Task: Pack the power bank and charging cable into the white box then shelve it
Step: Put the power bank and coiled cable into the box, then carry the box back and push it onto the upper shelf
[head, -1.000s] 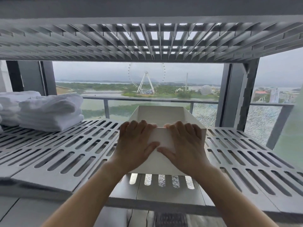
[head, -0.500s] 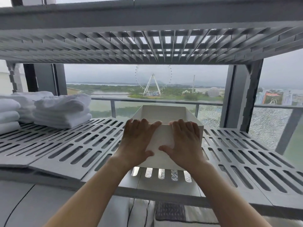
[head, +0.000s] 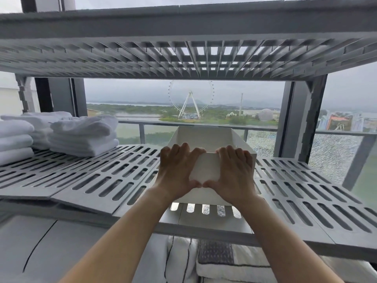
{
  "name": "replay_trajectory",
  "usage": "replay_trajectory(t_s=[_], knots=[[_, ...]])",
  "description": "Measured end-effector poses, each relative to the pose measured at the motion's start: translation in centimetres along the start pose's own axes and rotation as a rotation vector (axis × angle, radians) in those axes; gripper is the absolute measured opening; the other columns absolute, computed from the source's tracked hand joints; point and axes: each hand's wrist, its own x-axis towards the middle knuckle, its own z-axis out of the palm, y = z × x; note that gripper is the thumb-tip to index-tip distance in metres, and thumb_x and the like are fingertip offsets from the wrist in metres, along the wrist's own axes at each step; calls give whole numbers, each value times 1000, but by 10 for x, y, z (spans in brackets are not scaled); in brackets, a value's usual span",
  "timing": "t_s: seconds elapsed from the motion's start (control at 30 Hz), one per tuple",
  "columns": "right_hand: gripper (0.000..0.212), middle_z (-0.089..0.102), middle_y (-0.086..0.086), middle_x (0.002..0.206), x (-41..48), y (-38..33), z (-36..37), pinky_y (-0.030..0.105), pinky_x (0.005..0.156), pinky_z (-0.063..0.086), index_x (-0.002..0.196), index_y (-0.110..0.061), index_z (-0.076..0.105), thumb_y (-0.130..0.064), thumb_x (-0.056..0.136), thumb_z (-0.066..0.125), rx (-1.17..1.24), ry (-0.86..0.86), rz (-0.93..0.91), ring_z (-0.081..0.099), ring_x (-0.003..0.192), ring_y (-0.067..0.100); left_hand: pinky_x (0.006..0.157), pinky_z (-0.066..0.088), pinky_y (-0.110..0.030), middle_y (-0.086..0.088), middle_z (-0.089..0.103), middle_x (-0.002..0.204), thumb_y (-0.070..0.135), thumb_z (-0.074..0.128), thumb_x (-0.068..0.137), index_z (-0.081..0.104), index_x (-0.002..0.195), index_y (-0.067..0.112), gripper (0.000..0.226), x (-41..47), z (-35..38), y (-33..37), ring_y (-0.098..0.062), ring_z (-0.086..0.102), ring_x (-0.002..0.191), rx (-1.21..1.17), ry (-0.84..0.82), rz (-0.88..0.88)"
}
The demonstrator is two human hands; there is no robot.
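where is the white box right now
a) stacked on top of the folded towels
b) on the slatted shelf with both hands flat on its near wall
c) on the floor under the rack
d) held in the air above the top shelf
b: the white box sits on the slatted shelf, with the left hand and right hand pressed against its near wall; the folded towels lie apart, to the left.

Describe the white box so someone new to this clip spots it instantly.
On the grey slatted shelf, find the middle, in front of the window. The white box sits there, open-topped, with the left hand and right hand pressed against its near wall. Unlike the folded white towels at the left, it is rigid and straight-walled.
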Motion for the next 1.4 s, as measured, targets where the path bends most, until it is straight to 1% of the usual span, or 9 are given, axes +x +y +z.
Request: replay_trajectory(t_s=[0.17, 0.33, 0.5, 0.6, 0.77, 1.07, 1.23, 1.33, 1.4], knots=[[87, 57, 4, 88, -5, -13, -10, 32, 80, 22, 95, -12, 52, -55, 27, 86, 39, 10, -1, 55, 83, 28, 76, 18, -34, -5, 46, 98, 49, 83, 45, 40, 120, 30, 88, -15, -11, -4, -22, 37, 90, -16, 37, 15], [89, 58, 6, 86, -12, -42, -26, 32, 79, 22, 94, -8, 55, -51, 24, 88, 68, 29, -13, 57, 80, 31, 76, 18, -33, -5, 43, 99, 50, 80, 47, 36, 121, 32, 88, -38, -33, -19, -20, 31, 89, -35, 30, 26], [87, 59, 7, 85, -23, -80, -43, 32, 79, 23, 95, -7, 56, -50, 26, 88, 98, 52, -42, 58, 79, 31, 80, 19, -33, -4, 44, 96, 47, 81, 47, 38, 118, 31, 85, -69, -61, -33, -23, 36, 88, -56, 56, -5], [88, 59, 5, 82, -31, -106, -51, 31, 77, 24, 94, -9, 55, -51, 24, 87, 124, 79, -59, 58, 75, 29, 76, 19, -32, -6, 47, 95, 43, 84, 46, 38, 116, 29, 85, -92, -81, -43, -23, 35, 85, -52, 77, -14], [85, 57, 3, 81, -44, -151, -63, 30, 74, 23, 93, -12, 54, -52, 25, 87, 159, 95, -90, 57, 73, 28, 72, 20, -32, -6, 51, 91, 44, 86, 41, 41, 113, 27, 87, -130, -118, -63, -28, 50, 79, 20, 91, -29], [81, 59, 5, 80, -64, -232, -86, 29, 76, 24, 88, -8, 58, -50, 25, 89, 250, 126, -129, 59, 71, 27, 70, 20, -34, -2, 55, 91, 40, 88, 35, 43, 107, 23, 87, -188, -174, -96, -25, 54, 78, 95, 77, -60], [82, 61, 3, 84, -79, -288, -100, 30, 74, 24, 91, -12, 57, -50, 26, 88, 250, 171, -199, 58, 74, 25, 74, 24, -31, -8, 58, 92, 32, 90, 38, 55, 101, 12, 75, -229, -215, -117, -29, 56, 78, 127, 56, -113], [81, 59, 2, 83, -89, -315, -110, 30, 74, 24, 92, -13, 54, -49, 28, 88, 277, 204, -222, 49, 77, 22, 74, 25, -32, -10, 60, 92, 26, 88, 46, 59, 101, 8, 64, -254, -242, -126, -31, 56, 77, 123, 85, -119], [80, 59, 2, 82, -95, -330, -119, 31, 74, 23, 91, -12, 55, -49, 27, 88, 349, 229, -218, 46, 79, 20, 73, 25, -32, -9, 62, 92, 25, 87, 46, 60, 102, 8, 63, -271, -260, -128, -28, 54, 79, 165, 115, -88]])
